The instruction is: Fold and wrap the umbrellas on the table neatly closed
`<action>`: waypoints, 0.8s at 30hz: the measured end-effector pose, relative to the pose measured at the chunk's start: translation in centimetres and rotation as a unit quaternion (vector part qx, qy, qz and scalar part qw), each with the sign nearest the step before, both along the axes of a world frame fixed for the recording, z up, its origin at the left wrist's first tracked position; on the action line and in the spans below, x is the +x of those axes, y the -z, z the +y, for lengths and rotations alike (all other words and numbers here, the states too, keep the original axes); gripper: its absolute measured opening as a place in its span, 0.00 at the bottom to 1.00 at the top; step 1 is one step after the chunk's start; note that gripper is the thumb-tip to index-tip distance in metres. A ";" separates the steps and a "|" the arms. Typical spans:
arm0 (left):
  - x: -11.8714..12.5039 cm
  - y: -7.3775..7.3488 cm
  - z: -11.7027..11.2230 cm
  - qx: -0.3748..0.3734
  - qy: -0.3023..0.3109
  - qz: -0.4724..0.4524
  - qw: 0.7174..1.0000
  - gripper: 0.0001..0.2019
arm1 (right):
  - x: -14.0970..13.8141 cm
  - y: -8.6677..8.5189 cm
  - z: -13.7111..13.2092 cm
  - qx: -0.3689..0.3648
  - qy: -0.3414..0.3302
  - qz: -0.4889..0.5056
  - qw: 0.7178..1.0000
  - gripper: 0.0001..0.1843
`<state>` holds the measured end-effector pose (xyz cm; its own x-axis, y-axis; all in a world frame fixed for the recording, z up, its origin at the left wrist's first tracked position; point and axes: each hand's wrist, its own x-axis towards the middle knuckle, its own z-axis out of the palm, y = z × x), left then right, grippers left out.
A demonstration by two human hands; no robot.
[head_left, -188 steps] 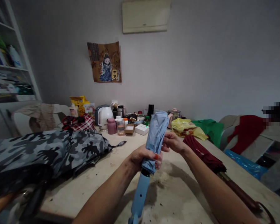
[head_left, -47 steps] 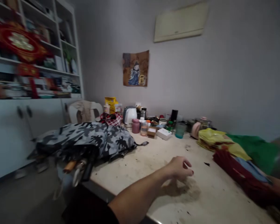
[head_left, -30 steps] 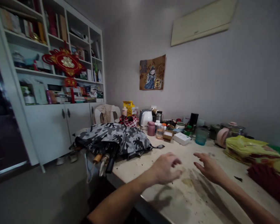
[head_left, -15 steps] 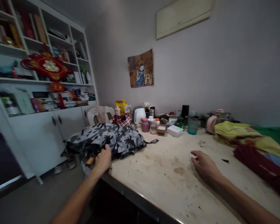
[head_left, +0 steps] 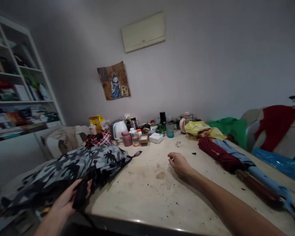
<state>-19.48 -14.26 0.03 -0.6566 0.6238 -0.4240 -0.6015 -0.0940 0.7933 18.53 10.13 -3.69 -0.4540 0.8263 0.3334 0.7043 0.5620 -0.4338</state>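
**Left hand takes the black handle under the camouflage canopy**

The grey-and-black camouflage fabric umbrella (head_left: 71, 168) sprawls over the near left corner of the pale, speckled stone surface (head_left: 147, 193), its canopy loose and unrolled, hanging past the edge. The left hand (head_left: 64, 203) has its grip clenched around a dark, stubby black handle (head_left: 80, 197) poking out from under that canopy. The right hand (head_left: 179, 163) rests flat on the surface near the middle, grip released, holding nothing.

Over on the right lie a rolled dark-red umbrella with a brown wooden handle (head_left: 226, 160) and, just beside it, a rolled light-blue umbrella (head_left: 250, 167), both bundled tight. So two look finished; the camouflage one looks barely begun, all its folding left. Bottles and a white electric kettle (head_left: 118, 129) crowd the far edge.
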 end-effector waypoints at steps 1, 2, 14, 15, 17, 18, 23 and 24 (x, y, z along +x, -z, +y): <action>0.4 -0.7 -0.1 0.018 0.014 -0.055 0.998 0.06 | 0.0 -0.1 -0.1 0.000 -0.004 0.000 1.000 0.16; 0.8 -1.2 -0.1 0.032 0.024 -0.093 0.995 0.07 | 0.0 -0.3 -0.2 0.000 -0.008 -0.001 1.000 0.17; 8.2 -3.4 1.3 0.067 -0.096 0.082 0.990 0.08 | 0.0 -0.9 -1.1 -0.021 -0.058 0.041 0.997 0.16; 9.4 -4.0 1.5 0.088 -0.110 0.124 0.982 0.08 | -0.2 -1.0 -1.2 -0.024 -0.066 0.053 0.996 0.16; 11.8 -5.6 2.4 0.142 -0.122 0.179 0.966 0.04 | -0.8 -1.5 -2.0 -0.031 -0.084 0.072 0.993 0.15; 13.1 -6.4 3.1 0.172 -0.108 0.201 0.958 0.02 | -1.2 -1.9 -2.7 -0.044 -0.101 0.088 0.990 0.14; 19.3 -10.0 8.3 0.273 0.019 0.301 0.913 0.15 | -3.5 -5.8 -8.6 -0.267 -0.318 0.308 0.856 0.22; 20.5 -10.4 9.5 0.291 0.039 0.321 0.901 0.15 | -3.8 -6.7 -9.8 -0.295 -0.356 0.342 0.818 0.28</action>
<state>1.04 -4.76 10.44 -0.5943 0.6732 0.4399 -0.0604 -0.5828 0.8104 14.69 0.34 2.96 -0.7637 0.5433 0.3488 -0.2315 0.2740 -0.9335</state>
